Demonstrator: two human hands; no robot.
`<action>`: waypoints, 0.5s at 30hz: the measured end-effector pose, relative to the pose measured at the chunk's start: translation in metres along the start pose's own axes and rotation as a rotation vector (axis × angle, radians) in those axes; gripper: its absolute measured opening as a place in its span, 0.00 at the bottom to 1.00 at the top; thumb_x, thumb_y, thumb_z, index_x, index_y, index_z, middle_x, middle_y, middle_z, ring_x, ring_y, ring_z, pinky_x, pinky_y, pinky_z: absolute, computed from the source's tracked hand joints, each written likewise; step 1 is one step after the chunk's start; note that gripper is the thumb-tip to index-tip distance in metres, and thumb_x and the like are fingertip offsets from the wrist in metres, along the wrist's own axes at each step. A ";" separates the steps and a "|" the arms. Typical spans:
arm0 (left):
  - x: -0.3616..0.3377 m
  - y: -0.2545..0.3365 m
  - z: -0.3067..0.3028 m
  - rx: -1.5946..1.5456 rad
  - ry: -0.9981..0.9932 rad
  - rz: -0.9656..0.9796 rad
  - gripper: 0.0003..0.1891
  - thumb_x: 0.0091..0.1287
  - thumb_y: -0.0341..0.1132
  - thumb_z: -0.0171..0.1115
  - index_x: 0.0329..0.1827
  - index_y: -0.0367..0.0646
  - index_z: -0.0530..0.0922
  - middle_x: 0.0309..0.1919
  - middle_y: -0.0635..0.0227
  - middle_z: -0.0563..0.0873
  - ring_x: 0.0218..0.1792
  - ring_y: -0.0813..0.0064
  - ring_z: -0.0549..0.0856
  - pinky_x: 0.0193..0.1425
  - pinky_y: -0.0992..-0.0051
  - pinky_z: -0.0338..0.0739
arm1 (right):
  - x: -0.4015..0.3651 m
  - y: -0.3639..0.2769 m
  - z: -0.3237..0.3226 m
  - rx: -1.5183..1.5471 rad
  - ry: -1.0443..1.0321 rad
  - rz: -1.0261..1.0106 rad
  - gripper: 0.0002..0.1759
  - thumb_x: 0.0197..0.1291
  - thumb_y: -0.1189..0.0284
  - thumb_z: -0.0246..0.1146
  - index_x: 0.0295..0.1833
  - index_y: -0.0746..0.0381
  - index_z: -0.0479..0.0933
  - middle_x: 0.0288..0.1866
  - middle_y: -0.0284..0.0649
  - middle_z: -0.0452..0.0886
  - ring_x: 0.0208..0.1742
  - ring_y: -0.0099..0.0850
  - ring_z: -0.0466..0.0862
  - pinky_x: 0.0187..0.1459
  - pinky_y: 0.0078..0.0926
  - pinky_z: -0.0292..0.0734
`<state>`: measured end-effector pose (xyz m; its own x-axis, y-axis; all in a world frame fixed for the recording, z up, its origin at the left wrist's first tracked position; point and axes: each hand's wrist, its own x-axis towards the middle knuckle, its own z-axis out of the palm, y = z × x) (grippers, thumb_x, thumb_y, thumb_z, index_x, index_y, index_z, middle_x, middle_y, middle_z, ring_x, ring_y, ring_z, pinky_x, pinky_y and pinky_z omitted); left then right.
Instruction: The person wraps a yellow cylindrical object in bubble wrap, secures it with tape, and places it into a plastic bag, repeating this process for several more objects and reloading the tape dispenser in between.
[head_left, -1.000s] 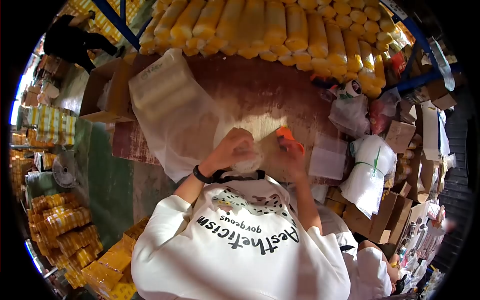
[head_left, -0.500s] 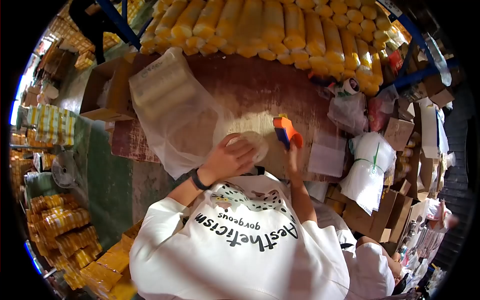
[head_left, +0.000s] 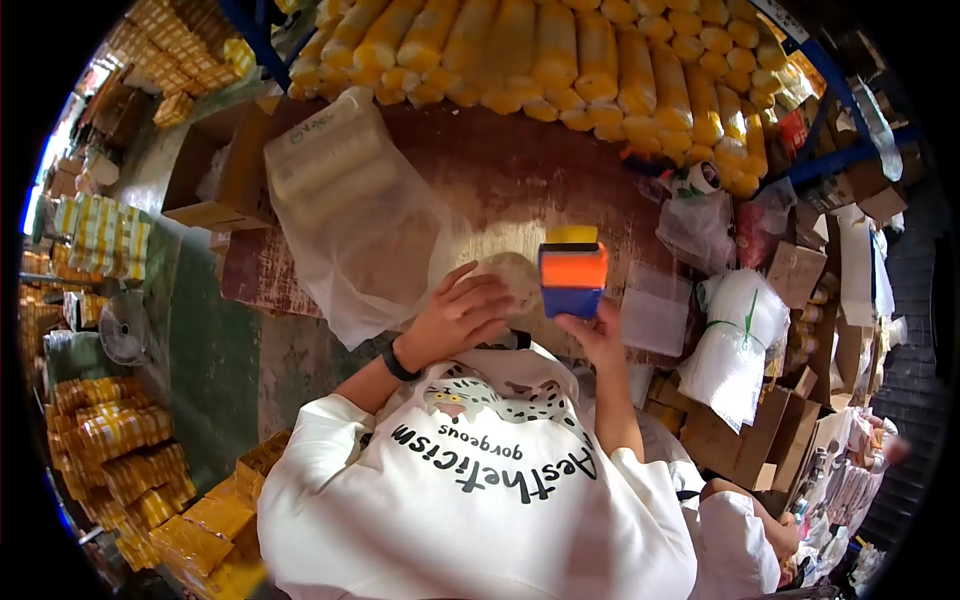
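My right hand [head_left: 598, 335] is closed round the lower end of an orange and blue tape dispenser [head_left: 573, 270] with a yellow top edge, held up over the table. To its left, my left hand [head_left: 462, 318] is held with fingers stretched out and slightly apart. It lies against a rounded, clear plastic-wrapped thing [head_left: 512, 278] on the worn wood; its contents cannot be made out. Left of that hand, a large translucent plastic bag [head_left: 375, 240] droops over the table's front edge, with pale rolls [head_left: 325, 155] inside its far end.
Yellow wrapped rolls [head_left: 500, 55] are stacked along the back of the red-brown table [head_left: 480, 150]. An open cardboard box [head_left: 225, 170] stands at the left. On the right are a tied bundle of white bags [head_left: 740, 330] and a flat clear sheet [head_left: 655, 310]. Another person's leg [head_left: 735, 540] shows lower right.
The tape dispenser has turned in my right hand's grip, now showing its broad orange and blue side. My left hand's fingers have shifted slightly off the clear-wrapped thing and spread a little.
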<state>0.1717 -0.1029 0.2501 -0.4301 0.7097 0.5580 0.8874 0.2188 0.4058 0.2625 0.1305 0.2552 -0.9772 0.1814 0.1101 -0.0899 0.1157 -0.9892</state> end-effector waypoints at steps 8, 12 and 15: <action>0.030 -0.011 -0.030 -0.404 0.280 -0.226 0.19 0.58 0.26 0.63 0.54 0.42 0.78 0.51 0.60 0.81 0.50 0.59 0.81 0.56 0.66 0.74 | 0.012 -0.001 0.008 -0.469 -0.092 -0.494 0.20 0.44 0.72 0.74 0.44 0.64 0.79 0.34 0.42 0.80 0.35 0.42 0.80 0.40 0.34 0.74; 0.068 -0.002 -0.063 -0.480 0.136 -0.182 0.15 0.59 0.25 0.63 0.50 0.41 0.80 0.44 0.62 0.84 0.46 0.64 0.82 0.51 0.69 0.74 | 0.015 -0.009 0.005 -0.560 -0.173 -0.539 0.20 0.40 0.72 0.74 0.42 0.64 0.78 0.34 0.42 0.80 0.35 0.44 0.79 0.44 0.39 0.74; 0.078 0.005 -0.072 -0.579 -0.015 -0.186 0.10 0.57 0.22 0.64 0.42 0.40 0.83 0.37 0.66 0.84 0.40 0.69 0.83 0.44 0.73 0.75 | 0.012 -0.025 0.003 -0.700 -0.144 -0.650 0.20 0.38 0.73 0.72 0.40 0.64 0.78 0.35 0.42 0.80 0.37 0.45 0.80 0.46 0.40 0.74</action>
<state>0.1304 -0.0945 0.3478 -0.5630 0.7048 0.4315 0.5614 -0.0570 0.8256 0.2527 0.1271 0.2811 -0.7956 -0.2392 0.5567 -0.5319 0.7156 -0.4527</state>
